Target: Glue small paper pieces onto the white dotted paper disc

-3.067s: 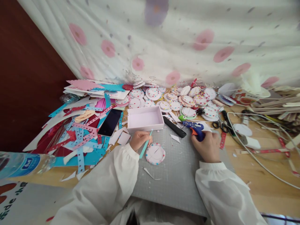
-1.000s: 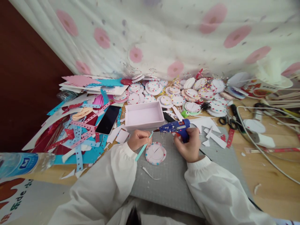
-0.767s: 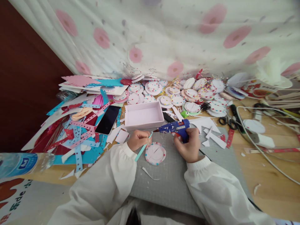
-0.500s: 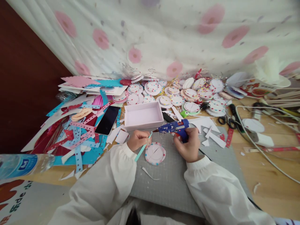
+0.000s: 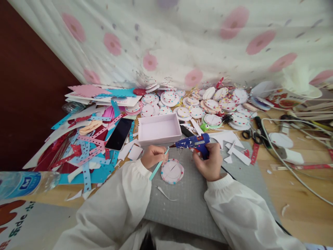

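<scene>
My left hand [image 5: 152, 156] is closed round a thin teal stick [image 5: 157, 166], whose upper tip points at the glue gun's nozzle. My right hand [image 5: 209, 162] grips a blue hot glue gun [image 5: 194, 142], its nozzle aimed left toward the stick's tip. Between my hands a round white paper disc [image 5: 172, 171] with coloured dots round its rim lies on the grey cutting mat [image 5: 197, 194]. Both arms wear white sleeves.
A shallow white box [image 5: 159, 129] stands just behind my hands, a black phone [image 5: 119, 134] to its left among punched paper strips. Several dotted discs [image 5: 197, 106] pile at the back. Scissors [image 5: 252, 135] and cables lie right; a water bottle [image 5: 23, 183] lies at the left edge.
Three seconds ago my right hand held the glue gun off to the right; it has since brought it left, nozzle next to the stick's tip. In the last second almost nothing has moved.
</scene>
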Action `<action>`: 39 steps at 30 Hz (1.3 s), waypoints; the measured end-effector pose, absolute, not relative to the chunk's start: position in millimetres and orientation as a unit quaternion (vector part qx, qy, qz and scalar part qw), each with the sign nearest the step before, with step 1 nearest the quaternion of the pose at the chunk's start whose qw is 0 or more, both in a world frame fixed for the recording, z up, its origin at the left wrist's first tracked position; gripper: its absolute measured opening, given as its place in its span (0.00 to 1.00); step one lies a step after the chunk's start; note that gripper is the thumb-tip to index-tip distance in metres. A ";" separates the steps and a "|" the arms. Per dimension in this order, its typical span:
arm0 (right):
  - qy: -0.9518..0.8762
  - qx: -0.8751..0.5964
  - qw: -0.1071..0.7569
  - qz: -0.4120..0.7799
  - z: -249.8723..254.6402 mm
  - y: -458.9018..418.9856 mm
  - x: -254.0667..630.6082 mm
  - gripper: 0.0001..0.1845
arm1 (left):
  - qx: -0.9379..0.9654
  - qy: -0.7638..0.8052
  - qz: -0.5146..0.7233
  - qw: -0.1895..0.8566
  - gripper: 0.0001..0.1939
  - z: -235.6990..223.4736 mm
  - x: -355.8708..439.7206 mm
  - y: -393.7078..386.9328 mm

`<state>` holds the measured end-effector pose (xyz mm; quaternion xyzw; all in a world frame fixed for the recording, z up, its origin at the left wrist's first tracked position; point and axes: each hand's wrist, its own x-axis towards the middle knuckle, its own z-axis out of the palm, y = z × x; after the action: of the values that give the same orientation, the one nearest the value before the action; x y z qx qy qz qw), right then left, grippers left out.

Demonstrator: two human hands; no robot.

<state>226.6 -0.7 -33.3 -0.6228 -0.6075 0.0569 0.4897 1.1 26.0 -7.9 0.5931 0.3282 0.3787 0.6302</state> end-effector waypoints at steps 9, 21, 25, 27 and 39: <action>-0.493 -0.727 0.478 -0.004 -15.2 -2.8 254.2 0.24 | 0.584 0.323 0.392 0.633 0.16 -8.7 1.2 25.9; -0.525 -0.777 0.337 -0.088 -37.2 -11.2 314.7 0.25 | 0.561 0.320 0.400 0.650 0.15 -8.6 2.4 24.6; -0.594 -0.686 0.390 -0.157 -7.8 -13.0 283.9 0.16 | 0.542 0.318 0.402 0.666 0.16 -8.6 1.5 22.8; -0.689 -0.581 0.419 -0.111 12.6 -12.9 261.8 0.10 | 0.529 0.316 0.408 0.674 0.16 -8.9 1.6 21.8; -0.927 -0.252 0.255 -0.107 46.0 -18.6 155.4 0.06 | 0.461 0.375 0.429 0.681 0.12 -9.3 3.2 26.5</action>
<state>155.4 -18.6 46.0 -0.2521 -0.9273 -0.1073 0.2550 3.2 26.5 -9.3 0.4608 0.3748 0.4286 0.6808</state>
